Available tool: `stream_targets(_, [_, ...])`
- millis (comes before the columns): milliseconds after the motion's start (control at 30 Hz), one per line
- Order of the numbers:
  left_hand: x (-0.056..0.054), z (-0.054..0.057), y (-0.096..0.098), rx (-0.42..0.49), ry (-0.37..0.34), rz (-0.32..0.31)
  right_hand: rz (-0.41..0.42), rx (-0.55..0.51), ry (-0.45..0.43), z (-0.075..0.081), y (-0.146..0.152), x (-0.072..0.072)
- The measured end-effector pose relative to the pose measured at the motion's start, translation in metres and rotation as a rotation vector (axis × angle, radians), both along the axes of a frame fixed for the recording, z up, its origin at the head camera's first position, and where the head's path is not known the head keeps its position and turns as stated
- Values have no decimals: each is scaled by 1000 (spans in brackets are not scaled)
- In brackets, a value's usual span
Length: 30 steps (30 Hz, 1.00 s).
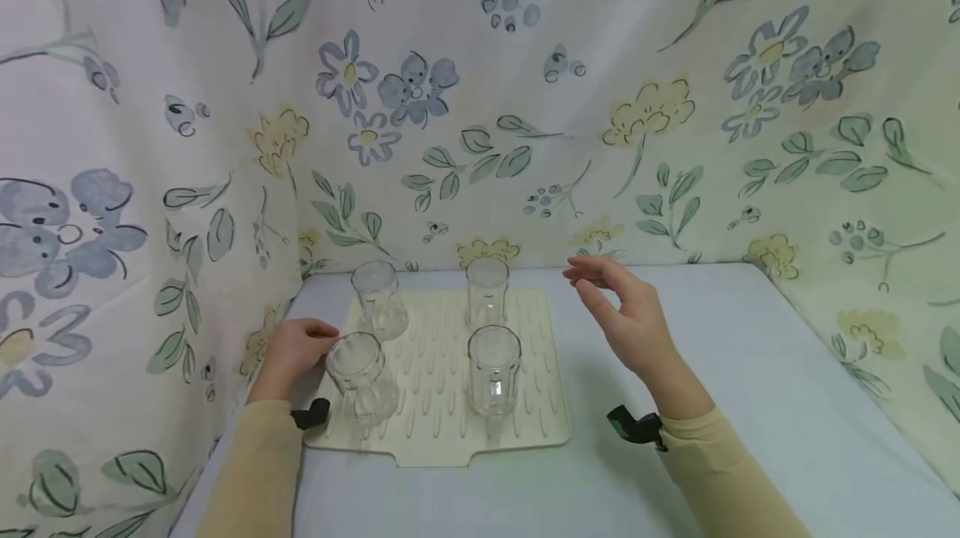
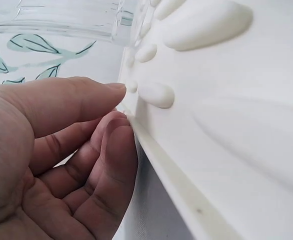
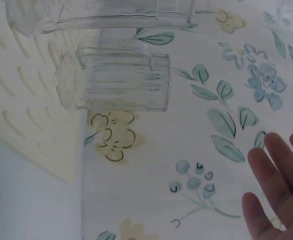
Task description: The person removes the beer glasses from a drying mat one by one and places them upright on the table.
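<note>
Several clear glass mugs stand on a cream draining mat [image 1: 433, 371] with raised ribs: a back left mug [image 1: 381, 301], a back right mug [image 1: 487, 296], a front left mug [image 1: 363, 379] and a front right mug [image 1: 495, 371]. At the mat's left edge, beside the front left mug, my left hand [image 1: 296, 350] pinches the rim between thumb and fingers. The left wrist view shows the thumb [image 2: 81, 102] above the edge and the curled fingers below. My right hand [image 1: 632, 317] hovers right of the mat, fingers spread and relaxed, touching nothing.
A white table [image 1: 720, 338] carries the mat. A floral curtain [image 1: 570, 104] hangs behind it and along both sides, with its left side close to my left arm. A tab [image 1: 432, 460] juts from the mat's front edge.
</note>
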State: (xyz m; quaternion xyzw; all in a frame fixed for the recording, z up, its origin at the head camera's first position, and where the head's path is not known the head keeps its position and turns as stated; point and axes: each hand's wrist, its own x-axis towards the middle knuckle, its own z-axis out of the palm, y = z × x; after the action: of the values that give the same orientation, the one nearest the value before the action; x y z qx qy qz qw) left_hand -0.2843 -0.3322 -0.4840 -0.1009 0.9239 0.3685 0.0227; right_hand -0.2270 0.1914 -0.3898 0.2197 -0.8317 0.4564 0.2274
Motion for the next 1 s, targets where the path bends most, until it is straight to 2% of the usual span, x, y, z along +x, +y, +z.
stream_targets(200, [-1,-5,-2,10,-5,-4,21,6,-48,-3,-10,3])
stream_targets(367, [0,-4,0,-16,7,-18,92,30,-101,-11,-25,3])
stream_targets(633, [-5,-4,-1,-47,26,-32,224,92,-302,-26,-44,0])
stream_targets(1000, [-7,-2,5,-88,51,-51,334,124,-424,-44,-51,-7])
